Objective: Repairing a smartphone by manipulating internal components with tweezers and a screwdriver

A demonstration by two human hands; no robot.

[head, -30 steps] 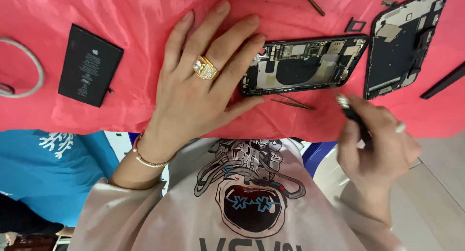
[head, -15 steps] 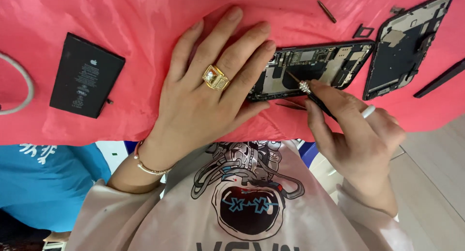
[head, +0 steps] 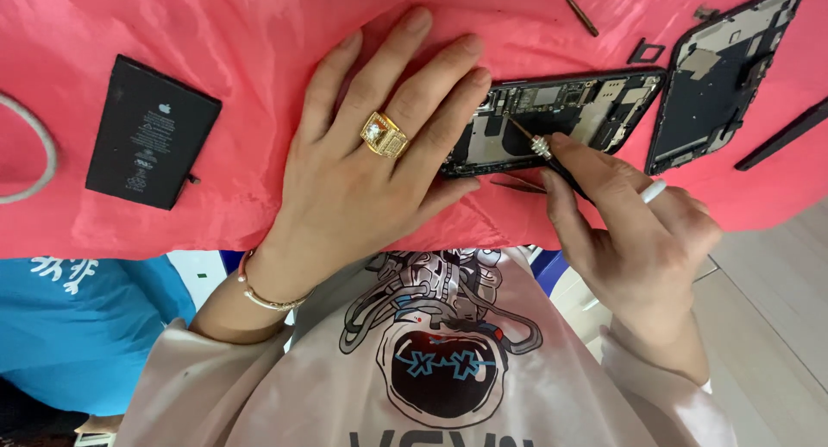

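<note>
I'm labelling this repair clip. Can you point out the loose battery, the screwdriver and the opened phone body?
Loose battery (head: 152, 133), head view: middle of its black face.
Screwdriver (head: 540, 146), head view: silver collar behind the tip, held by the right hand (head: 642, 231).
Opened phone body (head: 569, 110), head view: exposed boards inside the frame.

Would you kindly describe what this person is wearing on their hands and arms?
The left hand wears a chunky gold ring with a pale stone, and a thin gold bracelet circles the wrist. The right hand has a white band on one finger. Both arms have pale beige sleeves.
</note>
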